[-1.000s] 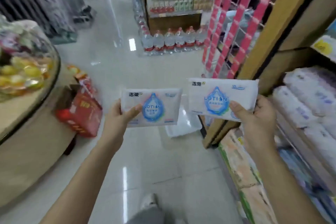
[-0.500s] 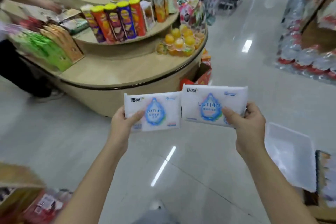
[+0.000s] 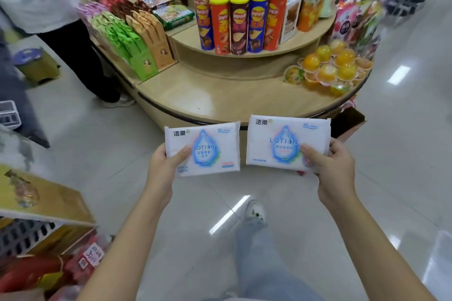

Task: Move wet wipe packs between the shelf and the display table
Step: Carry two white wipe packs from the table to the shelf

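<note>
Our left hand [image 3: 162,168] grips one flat white wet wipe pack with a blue drop print [image 3: 208,146] at its lower left corner, thumb on top. Our right hand [image 3: 335,168] grips a second matching white pack [image 3: 281,142] at its lower right corner. The packs sit side by side, just apart. Beyond them stands the round tiered wooden display table [image 3: 195,98], with upright yellow-lidded crisp tubes [image 3: 239,22] on its middle tier and orange jelly cups [image 3: 330,68] on its lowest.

The tiered display table [image 3: 208,95] carries crisp tubes [image 3: 241,23], green snack boxes [image 3: 127,41] and jelly cups [image 3: 330,68]
</note>
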### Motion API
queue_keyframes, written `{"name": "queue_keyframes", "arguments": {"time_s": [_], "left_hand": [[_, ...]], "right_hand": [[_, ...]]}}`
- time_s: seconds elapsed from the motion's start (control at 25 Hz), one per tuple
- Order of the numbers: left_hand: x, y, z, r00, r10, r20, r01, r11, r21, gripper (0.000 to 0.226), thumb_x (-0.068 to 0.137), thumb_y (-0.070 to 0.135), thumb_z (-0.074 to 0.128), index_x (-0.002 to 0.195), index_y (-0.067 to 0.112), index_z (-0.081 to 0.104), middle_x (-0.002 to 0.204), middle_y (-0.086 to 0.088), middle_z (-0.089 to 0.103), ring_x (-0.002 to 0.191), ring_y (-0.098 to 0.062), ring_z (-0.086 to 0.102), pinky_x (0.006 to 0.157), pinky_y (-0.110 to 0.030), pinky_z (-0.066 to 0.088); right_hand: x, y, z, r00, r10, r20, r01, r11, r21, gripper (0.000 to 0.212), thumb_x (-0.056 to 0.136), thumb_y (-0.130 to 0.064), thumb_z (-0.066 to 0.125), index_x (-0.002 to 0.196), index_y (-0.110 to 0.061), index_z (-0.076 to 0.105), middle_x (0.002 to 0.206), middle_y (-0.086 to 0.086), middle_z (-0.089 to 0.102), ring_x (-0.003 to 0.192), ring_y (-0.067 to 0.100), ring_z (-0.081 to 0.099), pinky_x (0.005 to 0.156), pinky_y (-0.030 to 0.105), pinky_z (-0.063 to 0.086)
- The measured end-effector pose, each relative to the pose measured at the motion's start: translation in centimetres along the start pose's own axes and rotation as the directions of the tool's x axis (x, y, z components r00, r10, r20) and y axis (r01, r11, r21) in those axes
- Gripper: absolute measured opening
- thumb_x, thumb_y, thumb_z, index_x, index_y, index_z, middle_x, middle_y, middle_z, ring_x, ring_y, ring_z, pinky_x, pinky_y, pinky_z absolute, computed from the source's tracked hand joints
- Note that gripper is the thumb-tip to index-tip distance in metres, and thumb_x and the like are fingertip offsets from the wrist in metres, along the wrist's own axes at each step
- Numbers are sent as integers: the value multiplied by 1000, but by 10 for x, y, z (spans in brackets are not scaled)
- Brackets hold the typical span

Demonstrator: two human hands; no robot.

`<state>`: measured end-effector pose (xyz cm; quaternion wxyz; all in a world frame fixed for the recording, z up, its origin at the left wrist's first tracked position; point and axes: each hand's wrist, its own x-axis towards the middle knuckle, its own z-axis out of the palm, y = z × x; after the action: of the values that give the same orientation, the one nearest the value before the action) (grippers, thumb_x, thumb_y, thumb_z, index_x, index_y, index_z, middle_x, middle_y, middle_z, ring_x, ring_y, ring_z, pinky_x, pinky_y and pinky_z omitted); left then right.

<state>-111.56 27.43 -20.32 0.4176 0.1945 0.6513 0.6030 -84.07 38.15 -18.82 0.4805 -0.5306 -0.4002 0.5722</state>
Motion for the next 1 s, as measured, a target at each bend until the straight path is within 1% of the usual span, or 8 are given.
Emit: {"name": "queue_keyframes", "arguments": {"time_s": [0.12, 0.28, 0.44, 0.6, 0.72, 0.8, 0.88, 1.0], "left_hand": [[69, 5, 14, 999, -22, -28, 22, 1000, -13, 26, 84, 17, 69, 109, 11, 65, 102, -8, 73, 90, -26, 69, 77, -38, 55], [166, 18, 44, 997, -67, -45, 66, 998, -22, 23, 83, 14, 68, 106, 12, 65, 95, -3, 74, 81, -17, 71, 62, -26, 56], [250, 25, 75, 991, -130, -16, 130, 992, -3, 20, 83, 12, 68, 103, 12, 66, 90, 2, 75, 79, -14, 71, 65, -27, 57], [334, 25, 104, 977, -209, 37, 208, 978, 34, 22, 83, 14, 69, 105, 12, 66, 97, -4, 74, 87, -21, 71, 77, -35, 57], [392, 19, 124, 960, -266, 83, 259, 962, 85, 20, 85, 11, 67, 105, 9, 64, 96, -5, 74, 80, -17, 72, 64, -27, 58], [424, 11, 134, 949, -305, 83, 293, 946, 138, 22, 86, 11, 66, 107, 6, 62, 97, -6, 72, 77, -15, 72, 58, -23, 56], [451, -5, 145, 934, -348, 85, 329, 927, 180, 25, 86, 12, 66, 109, 3, 60, 101, -10, 72, 82, -19, 71, 60, -24, 56], [473, -31, 171, 906, -411, 101, 382, 896, 228, 24, 87, 10, 65, 109, 0, 59, 103, -13, 70, 76, -16, 70, 57, -22, 54]], "right_hand": [[72, 2, 37, 999, 31, 31, -31, 1000, -2, 31, 79, 0, 70, 108, -1, 60, 103, 10, 71, 97, 28, 68, 87, 48, 54], [173, -4, 75, 991, 110, 70, -107, 993, -42, 27, 79, 0, 71, 104, -3, 61, 102, 11, 72, 94, 27, 70, 87, 48, 54], [251, -8, 98, 981, 189, 41, -185, 980, -76, 30, 79, 0, 71, 107, 0, 60, 105, 13, 72, 90, 25, 71, 83, 43, 57], [318, 1, 117, 963, 269, 32, -265, 960, -94, 29, 81, -4, 70, 107, -6, 60, 105, 12, 72, 96, 30, 69, 86, 48, 54], [361, 14, 132, 945, 327, -23, -327, 935, -137, 24, 82, -9, 71, 104, -13, 60, 103, 8, 72, 91, 25, 70, 72, 43, 56], [388, 26, 137, 928, 367, -57, -371, 921, -119, 24, 82, -8, 71, 103, -11, 59, 104, 11, 71, 91, 28, 70, 79, 48, 56], [411, 39, 141, 915, 397, -71, -403, 906, -130, 28, 81, -6, 71, 107, -7, 60, 106, 13, 71, 94, 29, 70, 85, 48, 55], [437, 60, 141, 896, 437, -79, -445, 881, -164, 35, 80, -6, 72, 113, -5, 59, 106, 11, 72, 92, 27, 71, 81, 44, 57]]}}
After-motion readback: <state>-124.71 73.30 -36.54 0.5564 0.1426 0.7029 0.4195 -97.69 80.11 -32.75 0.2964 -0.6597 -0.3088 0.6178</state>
